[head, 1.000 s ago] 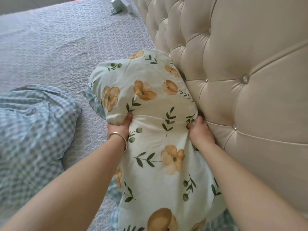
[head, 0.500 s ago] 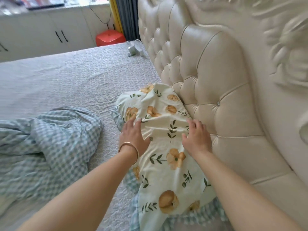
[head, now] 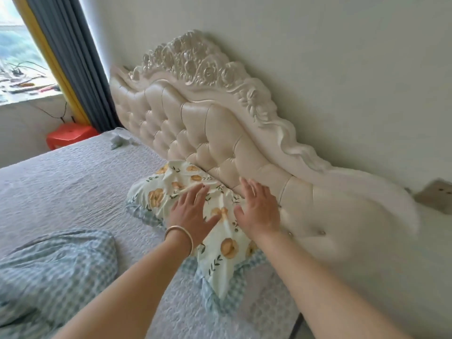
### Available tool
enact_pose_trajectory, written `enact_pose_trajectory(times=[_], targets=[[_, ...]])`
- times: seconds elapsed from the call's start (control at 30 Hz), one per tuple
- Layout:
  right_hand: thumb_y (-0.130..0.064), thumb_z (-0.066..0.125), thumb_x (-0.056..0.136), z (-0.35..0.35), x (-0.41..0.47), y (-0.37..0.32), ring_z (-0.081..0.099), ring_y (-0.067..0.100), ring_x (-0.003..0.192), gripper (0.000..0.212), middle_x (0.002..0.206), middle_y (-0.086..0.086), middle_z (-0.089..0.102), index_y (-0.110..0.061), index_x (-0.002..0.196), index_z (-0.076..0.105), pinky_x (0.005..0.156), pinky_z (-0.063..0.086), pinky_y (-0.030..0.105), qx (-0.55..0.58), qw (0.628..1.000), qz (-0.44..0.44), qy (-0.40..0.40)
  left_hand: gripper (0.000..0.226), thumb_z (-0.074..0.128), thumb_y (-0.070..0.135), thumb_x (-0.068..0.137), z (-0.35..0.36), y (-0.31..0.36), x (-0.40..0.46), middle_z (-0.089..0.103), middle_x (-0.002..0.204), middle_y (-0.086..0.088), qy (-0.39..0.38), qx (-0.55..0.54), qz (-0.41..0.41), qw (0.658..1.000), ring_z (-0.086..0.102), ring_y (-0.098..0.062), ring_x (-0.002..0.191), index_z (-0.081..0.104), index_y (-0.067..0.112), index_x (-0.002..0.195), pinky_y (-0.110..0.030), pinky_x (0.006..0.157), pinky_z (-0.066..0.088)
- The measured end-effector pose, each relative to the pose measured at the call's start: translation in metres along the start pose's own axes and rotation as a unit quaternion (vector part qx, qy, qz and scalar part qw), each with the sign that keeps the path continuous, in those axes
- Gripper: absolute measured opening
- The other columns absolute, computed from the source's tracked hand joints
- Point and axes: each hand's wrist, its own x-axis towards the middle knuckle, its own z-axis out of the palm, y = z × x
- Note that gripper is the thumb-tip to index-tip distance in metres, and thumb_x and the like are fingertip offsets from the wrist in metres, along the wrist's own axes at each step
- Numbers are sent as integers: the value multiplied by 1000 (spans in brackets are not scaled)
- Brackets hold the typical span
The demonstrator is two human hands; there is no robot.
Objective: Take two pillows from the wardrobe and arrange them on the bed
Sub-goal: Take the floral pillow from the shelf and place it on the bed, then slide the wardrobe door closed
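A cream pillow with orange flowers (head: pixel 171 189) and a blue checked border lies on the grey quilted bed (head: pixel 73 182), against the tufted headboard (head: pixel 208 133). My left hand (head: pixel 192 212), with a bangle on its wrist, is flat and spread over the pillow's middle. My right hand (head: pixel 258 209) is spread beside it, over the pillow's edge next to the headboard. Neither hand grips anything. A second pillow in blue check (head: pixel 51 272) lies at the lower left, apart from both hands.
A red stool (head: pixel 71 137) stands past the far side of the bed below the window. Yellow and dark curtains (head: pixel 71 59) hang at the back. A small pale object (head: pixel 117 140) lies on the bed's far end. A wall socket (head: pixel 435 196) is at right.
My hands let go of the floral pillow's sides and now lie flat and spread over it. The view has lifted, showing the headboard's top, the wall and the window.
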Motion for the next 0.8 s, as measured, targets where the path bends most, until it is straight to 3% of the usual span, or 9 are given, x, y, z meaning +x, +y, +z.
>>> enact_pose_trajectory(times=[0.2, 0.37, 0.67, 0.8], targets=[[-38, 47, 88, -58, -118, 7, 30, 26, 134, 63, 147, 5, 38, -16, 144, 29, 106, 28, 39, -21, 996, 71, 50, 73, 41, 59, 88, -33, 57, -73, 26, 153, 4, 7, 6, 111, 994, 20, -20, 141, 20, 23, 148, -36, 114, 20], [-43, 49, 87, -113, -208, 19, 29, 27, 136, 68, 148, 7, 36, -16, 145, 28, 106, 29, 40, -63, 982, 143, 103, 71, 49, 56, 85, -54, 116, -120, 40, 146, 2, 26, -29, 216, 976, 30, -21, 136, 30, 22, 145, -37, 109, 25], [-42, 41, 92, -200, -391, 36, 22, 23, 139, 63, 151, 3, 29, -18, 146, 21, 112, 21, 37, -146, 938, 265, 170, 90, 16, 68, 68, -76, 226, -251, 39, 147, 5, 19, -104, 355, 929, 30, -18, 137, 31, 23, 144, -34, 109, 26], [-38, 48, 90, -212, -464, 32, 31, 25, 136, 59, 145, 6, 39, -16, 142, 32, 109, 29, 39, -147, 917, 319, 188, 89, 13, 68, 69, -77, 258, -320, 41, 146, 6, -7, -125, 409, 904, 33, -17, 136, 32, 23, 144, -32, 108, 28]])
